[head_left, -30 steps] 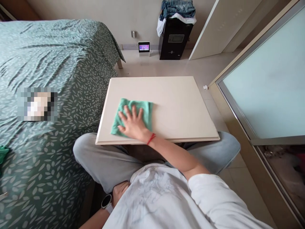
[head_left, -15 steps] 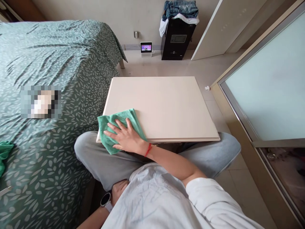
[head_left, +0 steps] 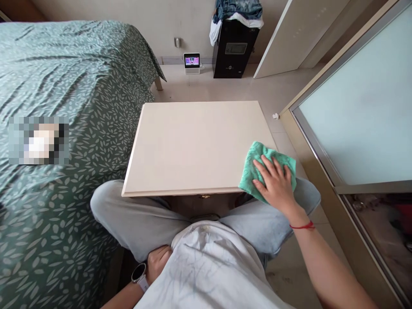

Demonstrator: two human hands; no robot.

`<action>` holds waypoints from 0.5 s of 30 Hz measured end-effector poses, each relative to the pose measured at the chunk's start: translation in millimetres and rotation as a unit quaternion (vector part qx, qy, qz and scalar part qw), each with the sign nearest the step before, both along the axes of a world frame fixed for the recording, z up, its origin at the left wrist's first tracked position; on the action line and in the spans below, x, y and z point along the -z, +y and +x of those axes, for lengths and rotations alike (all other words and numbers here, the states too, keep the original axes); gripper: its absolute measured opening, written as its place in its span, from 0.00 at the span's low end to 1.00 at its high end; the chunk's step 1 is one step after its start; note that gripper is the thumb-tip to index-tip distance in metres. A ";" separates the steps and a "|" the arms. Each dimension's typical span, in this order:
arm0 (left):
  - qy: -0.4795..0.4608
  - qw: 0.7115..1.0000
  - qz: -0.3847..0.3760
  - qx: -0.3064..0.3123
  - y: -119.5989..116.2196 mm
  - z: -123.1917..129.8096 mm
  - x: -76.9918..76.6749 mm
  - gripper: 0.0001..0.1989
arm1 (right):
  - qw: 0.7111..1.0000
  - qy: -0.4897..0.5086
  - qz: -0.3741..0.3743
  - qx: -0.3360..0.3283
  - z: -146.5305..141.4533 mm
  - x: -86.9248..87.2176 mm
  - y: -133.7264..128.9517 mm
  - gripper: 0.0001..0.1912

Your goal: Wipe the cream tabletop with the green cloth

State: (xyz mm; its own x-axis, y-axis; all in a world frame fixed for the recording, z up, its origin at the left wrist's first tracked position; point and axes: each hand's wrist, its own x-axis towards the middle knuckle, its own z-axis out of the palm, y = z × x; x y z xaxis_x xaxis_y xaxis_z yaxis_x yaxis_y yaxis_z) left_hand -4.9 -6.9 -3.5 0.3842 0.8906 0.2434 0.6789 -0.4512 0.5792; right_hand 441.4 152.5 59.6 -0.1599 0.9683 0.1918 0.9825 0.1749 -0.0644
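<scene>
My right hand point(head_left: 273, 182), with a red string round the wrist, lies flat on a green cloth point(head_left: 252, 174). Its fingers are spread, pressing the cloth onto the near right corner of a pale cream tabletop point(head_left: 196, 146). Part of the cloth hangs over the front and right edges. In my lap rests my left hand point(head_left: 157, 259), beside a white-strapped watch point(head_left: 140, 277). Its fingers are tucked beneath my white shirt, so their pose is hidden. A small brass-coloured knob point(head_left: 204, 196) shows under the table's front edge.
On the left is a bed with a green leaf-patterned cover point(head_left: 93, 141); a blurred patch hides something on it. Beyond the table stand a small screen point(head_left: 192, 63) and a black cabinet point(head_left: 230, 58) topped with jeans point(head_left: 238, 8). A frosted sliding door point(head_left: 357, 111) borders the right.
My right hand has swept the green cloth across from the table's near left corner to its near right corner. My left hand stays in my lap. The view has shifted slightly.
</scene>
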 end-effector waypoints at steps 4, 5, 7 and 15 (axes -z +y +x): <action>-0.003 1.000 0.006 0.004 0.0 -0.8 1.1 0.16 | 0.997 0.029 -0.033 0.060 34.4 1.7 51.7 0.36; -0.005 1.000 0.007 0.004 -0.1 -1.1 1.6 0.17 | 0.995 0.044 -0.046 0.072 39.0 0.9 71.0 0.37; -0.006 1.000 0.007 0.005 -0.1 -1.6 2.4 0.17 | 0.990 0.077 -0.070 0.097 43.0 -2.9 113.8 0.40; -0.005 1.000 -0.022 0.011 0.9 -3.4 3.1 0.18 | 0.966 0.123 -0.087 0.212 -7.6 -36.5 260.3 0.39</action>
State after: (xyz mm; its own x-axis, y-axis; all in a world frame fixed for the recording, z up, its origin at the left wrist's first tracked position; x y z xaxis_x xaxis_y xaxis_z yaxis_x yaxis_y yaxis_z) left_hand -8.3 -6.0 -6.5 0.4021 0.8917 0.2079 0.6628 -0.4401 0.6058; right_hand 433.9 412.8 96.1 0.2870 0.9579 0.0021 0.9151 -0.2735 -0.2963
